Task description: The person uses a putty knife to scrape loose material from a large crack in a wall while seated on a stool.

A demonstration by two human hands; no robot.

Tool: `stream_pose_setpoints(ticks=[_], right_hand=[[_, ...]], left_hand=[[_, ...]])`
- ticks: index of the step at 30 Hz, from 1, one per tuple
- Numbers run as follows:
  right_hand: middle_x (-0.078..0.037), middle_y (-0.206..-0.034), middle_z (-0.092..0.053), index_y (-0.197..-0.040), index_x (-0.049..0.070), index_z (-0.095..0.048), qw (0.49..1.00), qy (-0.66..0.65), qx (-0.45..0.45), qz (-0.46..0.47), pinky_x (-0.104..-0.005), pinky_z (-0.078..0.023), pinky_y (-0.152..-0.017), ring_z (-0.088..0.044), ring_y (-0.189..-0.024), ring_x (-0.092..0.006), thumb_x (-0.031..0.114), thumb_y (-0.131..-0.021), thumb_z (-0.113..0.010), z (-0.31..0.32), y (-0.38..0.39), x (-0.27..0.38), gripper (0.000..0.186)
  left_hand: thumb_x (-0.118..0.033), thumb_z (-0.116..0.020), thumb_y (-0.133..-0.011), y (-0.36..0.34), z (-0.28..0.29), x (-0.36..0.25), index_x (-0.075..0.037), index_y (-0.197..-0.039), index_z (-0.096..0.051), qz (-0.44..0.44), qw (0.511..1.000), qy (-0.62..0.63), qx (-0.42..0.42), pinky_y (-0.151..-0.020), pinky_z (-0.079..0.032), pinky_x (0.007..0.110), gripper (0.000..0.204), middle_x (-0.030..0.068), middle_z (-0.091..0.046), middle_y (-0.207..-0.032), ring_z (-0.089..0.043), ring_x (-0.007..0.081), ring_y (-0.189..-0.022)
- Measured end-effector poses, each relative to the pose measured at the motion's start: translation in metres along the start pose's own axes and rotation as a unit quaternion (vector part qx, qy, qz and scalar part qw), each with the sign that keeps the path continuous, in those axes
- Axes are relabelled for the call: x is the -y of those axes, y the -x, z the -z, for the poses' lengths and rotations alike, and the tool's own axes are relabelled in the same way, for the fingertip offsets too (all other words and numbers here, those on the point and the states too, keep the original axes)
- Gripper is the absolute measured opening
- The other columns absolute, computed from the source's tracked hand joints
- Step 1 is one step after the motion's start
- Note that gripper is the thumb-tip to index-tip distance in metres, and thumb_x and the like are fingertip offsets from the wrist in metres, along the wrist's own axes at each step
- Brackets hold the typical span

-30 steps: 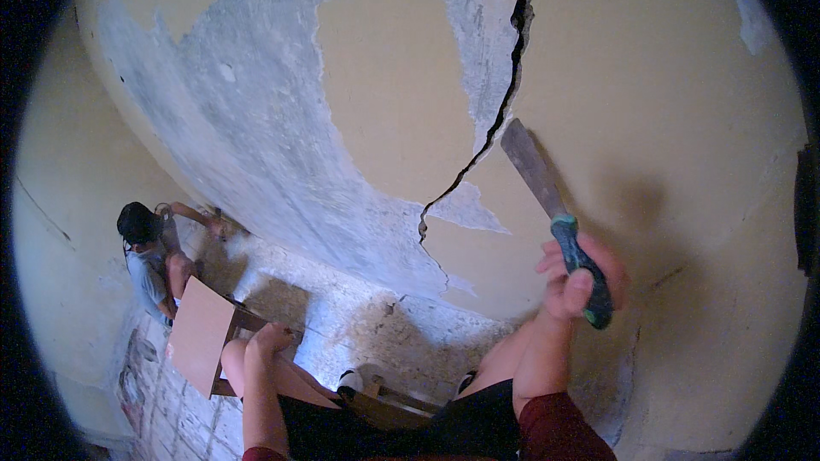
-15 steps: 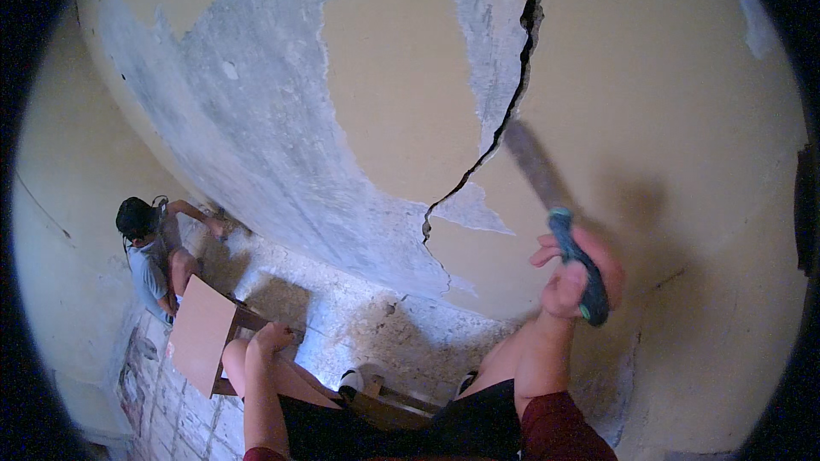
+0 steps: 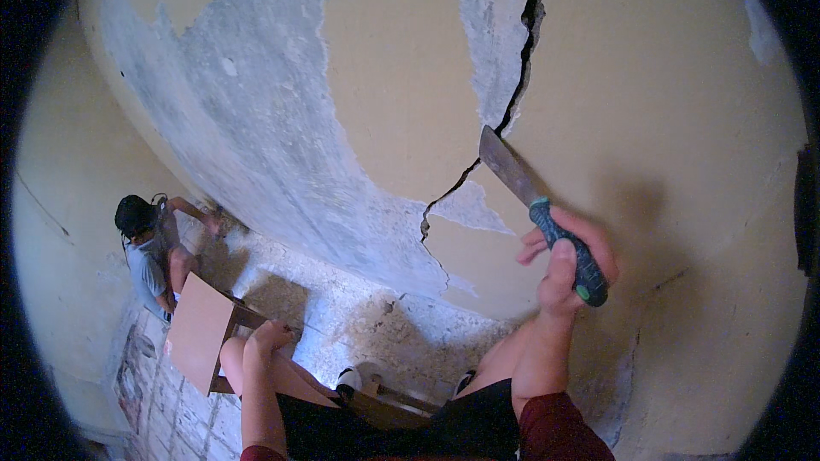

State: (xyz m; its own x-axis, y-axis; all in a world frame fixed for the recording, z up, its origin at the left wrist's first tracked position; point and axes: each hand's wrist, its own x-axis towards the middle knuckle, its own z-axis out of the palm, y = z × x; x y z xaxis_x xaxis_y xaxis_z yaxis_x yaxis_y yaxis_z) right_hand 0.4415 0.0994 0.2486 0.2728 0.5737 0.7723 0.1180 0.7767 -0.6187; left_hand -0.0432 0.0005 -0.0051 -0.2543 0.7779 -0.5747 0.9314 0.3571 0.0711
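In my right hand (image 3: 571,260) is a putty knife (image 3: 511,172) with a rusty grey blade and a dark blue-green handle. My fingers wrap the handle. Its tip lies over a dark, jagged crack (image 3: 527,60) that runs down the wall (image 3: 675,111), covering a short stretch of it. Beige paint remains on much of that wall, and a wide patch is bare grey plaster (image 3: 265,94). My left hand (image 3: 273,335) rests by my left knee, its fingers curled; whether they hold anything is hidden.
A small stool with a pinkish-brown top (image 3: 201,333) stands left of my left leg. Beyond it a person in a grey shirt (image 3: 149,260) crouches, one arm reaching to the wall's foot. Pale dust and debris cover the tiled floor (image 3: 342,299). Between my feet is a wooden piece (image 3: 401,401).
The putty knife has moved left and its blade tip now crosses the crack, where before it lay just right of it. My left hand has barely moved.
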Motion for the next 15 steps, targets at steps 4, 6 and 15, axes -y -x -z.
stream_pose_setpoints(ticks=[4, 6, 15], right_hand=[[-0.02, -0.061, -0.058, -0.099, -0.005, -0.058, 0.997, 0.019, -0.015, 0.077, -0.0297, -0.046, -0.037, -0.056, -0.042, -0.0227, 0.025, -0.083, -0.053, 0.007, 0.002, -0.004, 0.035], [-0.02, -0.06, -0.058, -0.099, -0.006, -0.057, 0.97, -0.126, -0.144, 0.147, -0.029, -0.046, -0.038, -0.056, -0.043, -0.0216, 0.021, -0.082, -0.053, 0.007, 0.007, -0.005, 0.032], [-0.019, -0.057, -0.057, -0.1, -0.005, -0.056, 0.982, -0.081, -0.126, 0.114, -0.0302, -0.045, -0.039, -0.053, -0.041, -0.0209, 0.028, -0.083, -0.051, 0.008, 0.007, -0.003, 0.038]], left_hand=[[-0.038, -0.056, -0.079, -0.011, -0.013, 0.022, -0.008, -0.1, -0.066, -0.004, 1.0, -0.001, -0.01, -0.086, -0.048, 0.044, 0.039, 0.0192, -0.063, -0.102, -0.06, 0.0351, -0.099], [-0.039, -0.055, -0.079, -0.009, -0.006, 0.0, -0.008, -0.1, -0.066, -0.014, 1.0, -0.015, -0.012, -0.085, -0.049, 0.045, 0.039, 0.0192, -0.063, -0.102, -0.06, 0.0356, -0.098], [-0.037, -0.056, -0.079, -0.003, -0.004, 0.009, -0.007, -0.1, -0.066, -0.009, 1.0, -0.008, -0.01, -0.085, -0.049, 0.045, 0.038, 0.0204, -0.063, -0.1, -0.061, 0.0356, -0.097]])
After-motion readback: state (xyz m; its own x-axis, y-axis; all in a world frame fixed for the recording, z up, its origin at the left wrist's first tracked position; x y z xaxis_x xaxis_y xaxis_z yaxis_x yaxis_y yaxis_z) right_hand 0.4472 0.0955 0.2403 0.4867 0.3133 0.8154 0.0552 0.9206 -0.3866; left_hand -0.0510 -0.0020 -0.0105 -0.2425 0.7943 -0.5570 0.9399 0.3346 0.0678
